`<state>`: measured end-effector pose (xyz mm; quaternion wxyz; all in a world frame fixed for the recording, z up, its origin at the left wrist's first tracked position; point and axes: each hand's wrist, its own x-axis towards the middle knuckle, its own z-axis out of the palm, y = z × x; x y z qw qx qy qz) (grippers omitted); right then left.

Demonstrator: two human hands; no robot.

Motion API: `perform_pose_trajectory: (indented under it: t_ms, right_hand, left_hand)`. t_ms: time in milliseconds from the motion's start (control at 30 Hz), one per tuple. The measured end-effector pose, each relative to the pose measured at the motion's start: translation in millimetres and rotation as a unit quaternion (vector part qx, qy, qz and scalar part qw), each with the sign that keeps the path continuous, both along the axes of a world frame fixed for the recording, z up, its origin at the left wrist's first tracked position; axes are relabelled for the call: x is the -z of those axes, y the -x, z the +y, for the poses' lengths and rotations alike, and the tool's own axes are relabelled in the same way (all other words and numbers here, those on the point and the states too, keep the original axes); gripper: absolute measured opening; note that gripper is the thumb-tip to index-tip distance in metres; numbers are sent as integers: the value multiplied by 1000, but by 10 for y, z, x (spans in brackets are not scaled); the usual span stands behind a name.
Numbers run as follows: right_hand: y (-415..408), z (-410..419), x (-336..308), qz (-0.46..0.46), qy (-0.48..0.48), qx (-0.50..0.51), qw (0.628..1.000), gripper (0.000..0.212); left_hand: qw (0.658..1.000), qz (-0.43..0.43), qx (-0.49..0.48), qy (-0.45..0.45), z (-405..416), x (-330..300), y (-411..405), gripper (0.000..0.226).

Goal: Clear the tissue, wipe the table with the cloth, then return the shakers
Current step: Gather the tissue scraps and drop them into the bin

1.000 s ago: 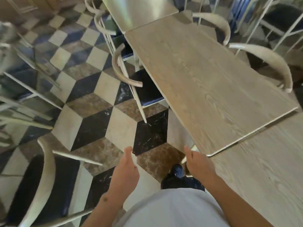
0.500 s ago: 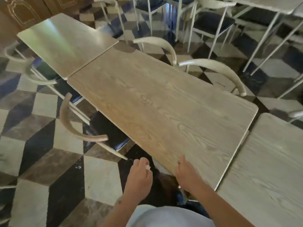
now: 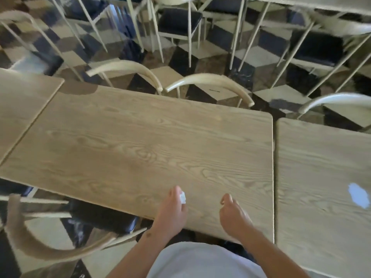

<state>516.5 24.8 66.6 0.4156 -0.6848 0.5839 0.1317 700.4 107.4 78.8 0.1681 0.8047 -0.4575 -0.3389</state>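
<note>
1. Now you're standing at the near edge of the middle table (image 3: 140, 141), both hands hovering just over it.
2. Your left hand (image 3: 172, 211) is pinching a small white scrap of tissue (image 3: 182, 197) between its curled fingers.
3. Your right hand (image 3: 232, 215) is holding nothing, fingers loosely curled.
4. A pale blue-white patch (image 3: 359, 194) is lying on the right table (image 3: 321, 161); can't tell what it is.
5. Chairs (image 3: 210, 81) are sitting tucked along the far side.

no legible text, labels, brands, numbers or signs
</note>
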Motion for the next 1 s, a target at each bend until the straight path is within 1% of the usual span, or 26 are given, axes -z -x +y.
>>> perform_pose_trajectory:
  t_ms: [100, 200, 333, 400, 467, 500, 567, 633, 700, 767, 867, 933, 1000]
  right_hand:
    - [53, 26, -11, -7, 17, 43, 999, 22]
    - [268, 117, -37, 1, 19, 85, 996, 24]
    - [866, 316, -46, 16, 41, 166, 985, 27]
    - [1507, 610, -52, 20, 62, 242, 968, 24]
    - [1616, 699, -33, 7, 70, 269, 960, 17]
    - [1824, 814, -41, 2, 72, 308, 949, 17]
    - [2384, 1078, -60, -27, 94, 401, 911, 17]
    - [2960, 1366, -61, -23, 105, 461, 881, 17]
    - [3545, 1671, -50, -12, 97, 513, 853, 20]
    - [4053, 2014, -19, -20, 99, 577, 810, 16]
    - [4678, 2553, 58, -20, 81, 674, 734, 17]
    - [4853, 2751, 42, -12, 64, 701, 711, 18]
    - [5130, 2928, 85, -14, 51, 725, 686, 17]
  left_hand:
    - [999, -10, 31, 9, -77, 48, 42, 24]
    - [995, -7, 100, 12, -166, 109, 220, 33]
    - [980, 13, 198, 23, -352, 135, 748, 38]
    - [955, 10, 297, 24, -443, 119, 1406, 37]
    - [950, 9, 312, 20, -477, 151, 1532, 37]
    - [940, 7, 341, 21, -477, 169, 1784, 37]
    - [912, 8, 411, 9, -434, 167, 2459, 38]
    - [880, 6, 475, 2, -355, 152, 3170, 39]
    - [840, -5, 542, -6, -218, 97, 3905, 35]
    - [791, -21, 611, 0, -75, 85, 4553, 26]
    - [744, -12, 667, 19, 129, 41, 5440, 26]
    - [729, 8, 684, 40, 193, 2, 5790, 24]
    - [705, 31, 707, 46, 262, -18, 6228, 23]
